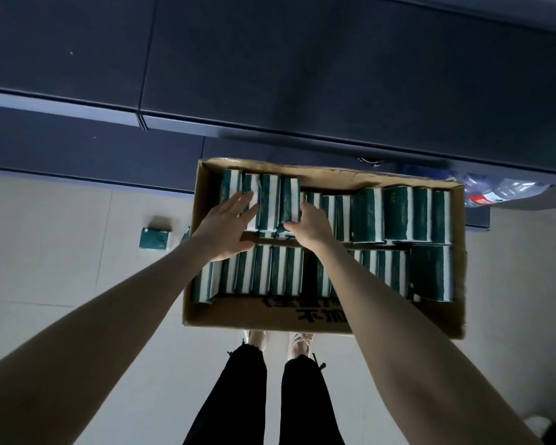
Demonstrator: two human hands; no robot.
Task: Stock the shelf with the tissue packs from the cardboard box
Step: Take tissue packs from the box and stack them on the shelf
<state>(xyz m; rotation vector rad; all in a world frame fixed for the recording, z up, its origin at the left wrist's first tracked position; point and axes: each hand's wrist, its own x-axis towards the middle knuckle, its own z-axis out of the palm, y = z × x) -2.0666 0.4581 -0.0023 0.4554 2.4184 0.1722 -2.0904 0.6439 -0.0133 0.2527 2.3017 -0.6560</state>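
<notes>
Nearest, at six o'clock, the person's feet (pixel 280 340) stand on a pale tiled floor (pixel 77 252), toes just short of the cardboard box (pixel 270 316). The box sits on the floor ahead and holds green-and-white tissue packs (pixel 398 271) standing on edge in two rows, with a dark gap in the near row.

Both forearms reach over the near row to the far row. The left hand (pixel 228 226) lies on the far-left bunch of packs (pixel 270 203), at about eleven o'clock in the box, its fingers straight and slightly spread over the bunch's left side. The right hand (pixel 313 224) is at the bunch's right flank. Its thumb is against the near edge and its fingers bend down beside the packs, their tips hidden.

The step in hand looks like gathering that bunch between the two hands for a lift. With the box this full, stocking seems barely begun. The next move calls for squeezing the packs evenly from both sides so that none slips out of the middle, then raising them toward twelve o'clock.

At nine o'clock from the box, one stray tissue pack (pixel 154 239) lies on the tiles. At two o'clock, plastic bottles (pixel 495 194) lie just beyond the box corner. Farthest, at twelve o'clock, is the dark shelf (pixel 302 75), and no packs show on it.
</notes>
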